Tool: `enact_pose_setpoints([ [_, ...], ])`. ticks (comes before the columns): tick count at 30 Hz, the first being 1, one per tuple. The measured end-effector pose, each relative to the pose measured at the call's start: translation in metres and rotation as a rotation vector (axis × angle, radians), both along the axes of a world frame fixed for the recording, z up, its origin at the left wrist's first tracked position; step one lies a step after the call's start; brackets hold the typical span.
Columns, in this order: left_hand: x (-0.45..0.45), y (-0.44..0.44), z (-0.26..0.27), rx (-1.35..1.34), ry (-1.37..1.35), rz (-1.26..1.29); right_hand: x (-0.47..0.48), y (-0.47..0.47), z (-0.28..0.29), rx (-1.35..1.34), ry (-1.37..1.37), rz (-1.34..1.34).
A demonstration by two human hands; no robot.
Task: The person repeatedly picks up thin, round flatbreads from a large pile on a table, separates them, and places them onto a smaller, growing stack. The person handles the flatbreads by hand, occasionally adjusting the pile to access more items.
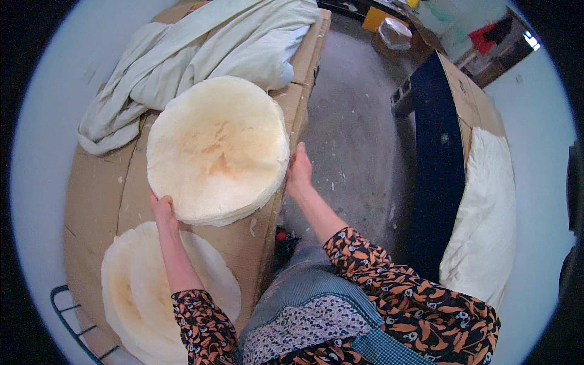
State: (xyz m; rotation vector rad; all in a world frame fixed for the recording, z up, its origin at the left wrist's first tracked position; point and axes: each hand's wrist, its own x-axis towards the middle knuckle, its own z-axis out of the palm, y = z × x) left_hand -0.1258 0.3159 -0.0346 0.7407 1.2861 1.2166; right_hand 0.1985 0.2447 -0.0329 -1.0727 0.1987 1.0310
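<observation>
Between my two hands is a stack of thin round flatbreads point(214, 150), pale with browned patches on the top sheet. My left hand point(164, 212) grips its near left edge, thumb on top and fingers out of sight beneath. At the right edge my right hand point(300, 171) presses against the layered side, its thumb pointing away from me. The stack is over a cardboard-covered table point(96, 187); whether it rests there or is lifted, I cannot tell. Closer to me, partly behind my left forearm, more round flatbread point(132, 287) lies on the cardboard.
A crumpled pale cloth point(191, 54) covers the table's far end. A dark metal rack point(77, 319) stands at the lower left. Right of the concrete floor point(356, 137) is a dark-sided, cardboard-topped bench point(438, 182) with a white cloth bundle point(483, 205). A plastic-covered container point(394, 34) sits far back.
</observation>
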Motion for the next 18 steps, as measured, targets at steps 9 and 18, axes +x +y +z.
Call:
enact_pose_setpoints([
  [9, 0.034, -0.005, 0.024, 0.094, 0.160, -0.019, -0.007, 0.031, -0.025, -0.251, -0.455, -0.175],
  [18, 0.026, -0.020, 0.030, 0.094, 0.094, -0.021, -0.009, -0.004, 0.045, 0.004, -0.142, 0.178],
])
